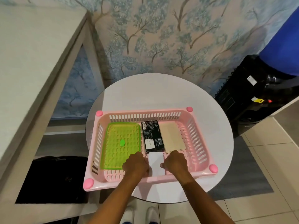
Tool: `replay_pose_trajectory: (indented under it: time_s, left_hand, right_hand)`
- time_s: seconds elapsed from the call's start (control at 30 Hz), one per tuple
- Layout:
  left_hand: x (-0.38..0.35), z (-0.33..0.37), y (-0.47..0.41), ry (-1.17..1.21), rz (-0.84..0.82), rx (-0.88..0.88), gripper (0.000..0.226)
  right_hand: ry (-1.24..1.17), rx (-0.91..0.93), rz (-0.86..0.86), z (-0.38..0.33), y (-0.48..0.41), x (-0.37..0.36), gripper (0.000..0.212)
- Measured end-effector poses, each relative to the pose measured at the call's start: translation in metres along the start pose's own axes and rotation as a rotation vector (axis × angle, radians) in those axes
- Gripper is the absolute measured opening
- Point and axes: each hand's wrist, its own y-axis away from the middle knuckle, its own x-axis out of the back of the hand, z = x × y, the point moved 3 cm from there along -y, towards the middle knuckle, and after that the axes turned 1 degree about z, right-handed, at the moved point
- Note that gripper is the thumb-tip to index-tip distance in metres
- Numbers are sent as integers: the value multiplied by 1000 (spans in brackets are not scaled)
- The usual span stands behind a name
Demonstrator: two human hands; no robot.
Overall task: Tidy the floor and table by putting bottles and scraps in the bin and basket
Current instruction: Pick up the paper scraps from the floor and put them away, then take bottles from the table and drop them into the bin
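A pink basket (142, 112) stands on the round counter (161, 88), and both hands are inside it at the 6 o'clock side, near the front wall. The left hand (135, 164) and the right hand (175, 161) hold a white card (155, 165) between them, one on each long edge. The fingers of both are clenched onto it, I think in order to lay it flat and straight. The other things in the basket lie in a tidy row. A green tray (116, 156) is at 9 o'clock, a black box (152, 136) is in the middle, and a beige sheet (172, 137) is just beside it toward 3 o'clock. The far end of the card touches or slightly covers the near end of the box (I cannot tell which). Free floor of the basket remains only at 4 to 5 o'clock, in front of the sheet, so the card fits best where it is now. The front corner of the basket at 7 o'clock hangs over the rim of the counter, so pressing down there could tip it. The hands can go out freely upward and toward 6 o'clock. A black bag (53, 178) lies on the floor at 8 o'clock, well apart from the basket.
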Motion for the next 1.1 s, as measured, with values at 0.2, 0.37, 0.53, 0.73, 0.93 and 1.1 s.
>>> replay_pose_trajectory:
  time_s: [0.2,0.37,0.53,0.73,0.93,1.1]
  left_hand:
    - [-3,3,-4,-14,-52,69,31]
    - [5,-2,3,176,-2,44,18]
    - [33,-5,30,579,186,-119,17]
    - [90,-11,89,696,499,-229,5]
    - [132,-26,165,452,874,-312,9]
    - [153,-76,221,464,1076,-324,11]
  right_hand:
    - [149,71,-74,-5,-10,0,54]
    - [170,143,-47,0,-10,8,50]
    - [121,415,184,-12,28,41,35]
    - [-97,802,383,-54,98,84,17]
    - [-201,1130,526,-96,172,95,7]
    - [-316,1275,656,-126,239,85,9]
